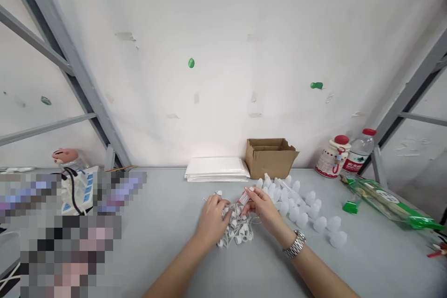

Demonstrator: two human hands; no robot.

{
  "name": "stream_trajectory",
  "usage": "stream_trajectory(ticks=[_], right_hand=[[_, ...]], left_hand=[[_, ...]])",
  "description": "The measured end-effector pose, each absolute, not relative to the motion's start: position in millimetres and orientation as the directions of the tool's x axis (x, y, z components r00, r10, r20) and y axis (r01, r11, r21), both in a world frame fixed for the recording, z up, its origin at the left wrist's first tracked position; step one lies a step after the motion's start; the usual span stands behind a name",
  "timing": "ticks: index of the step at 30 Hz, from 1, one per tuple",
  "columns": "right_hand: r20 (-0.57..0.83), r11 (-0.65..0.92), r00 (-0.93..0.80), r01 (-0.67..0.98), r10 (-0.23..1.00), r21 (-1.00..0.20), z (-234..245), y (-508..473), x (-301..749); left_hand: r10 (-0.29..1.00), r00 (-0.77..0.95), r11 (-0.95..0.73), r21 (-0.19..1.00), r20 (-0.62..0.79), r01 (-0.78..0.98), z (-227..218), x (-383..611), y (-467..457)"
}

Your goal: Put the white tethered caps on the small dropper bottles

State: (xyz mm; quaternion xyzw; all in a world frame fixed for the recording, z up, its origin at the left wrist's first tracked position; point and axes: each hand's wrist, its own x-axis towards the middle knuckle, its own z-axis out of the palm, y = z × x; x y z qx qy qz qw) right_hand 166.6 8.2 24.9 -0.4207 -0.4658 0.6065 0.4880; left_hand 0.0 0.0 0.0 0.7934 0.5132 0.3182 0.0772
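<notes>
Right hand [261, 206]'s pinching a small clear plastic piece [244, 197], lower center of frame. Left hand [213, 218]'s on the white corded caps [240, 232], can't tell if it's gripping any.

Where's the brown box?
In the head view, the brown box stands right of centre at the back of the table, just right of the white stack and beyond the right hand.

Remotely, I am seeing bright, soft light washing the white wall [223, 23], while wide-angle distortion is stretching the edges, the upper-right corner is looking dim, and coarse pixelation is masking the lower left.
</notes>
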Motion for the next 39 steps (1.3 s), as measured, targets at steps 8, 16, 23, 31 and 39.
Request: stream_trajectory(ticks=[8, 16, 23, 31, 39], right_hand=[[-0.111, -0.161, -0.163, -0.332, 0.98, -0.93, 31.9, -1.1, 162.0], [-0.024, -0.059, -0.149, -0.232, 0.989, -0.971, 33.4, -0.5, 163.8], [0.024, 0.01, -0.335, -0.043, 0.942, -0.999, 34.9, -12.3, 153.9], [0.037, 0.073, -0.32, 0.099, 0.947, -0.992, 26.7, -14.4, 151.2], [0.035, 0.095, -0.312, 0.18, 0.949, -0.979, 26.3, -14.7, 150.9]], left_hand=[[0.854, 0.222, -0.467, 0.505, 0.471, 0.726, -2.2, 0.8, 1.0], [0.91, 0.051, -0.381, 0.785, 0.41, 0.488, 10.4, -4.9, 2.5], [0.986, -0.006, -0.166, 0.984, 0.167, 0.065, 19.5, -5.3, 4.4], [0.981, 0.049, -0.186, 0.982, 0.187, -0.027, 23.4, -2.3, -0.5], [0.983, 0.097, -0.146, 0.985, 0.155, -0.095, 30.8, -2.8, -4.8]])
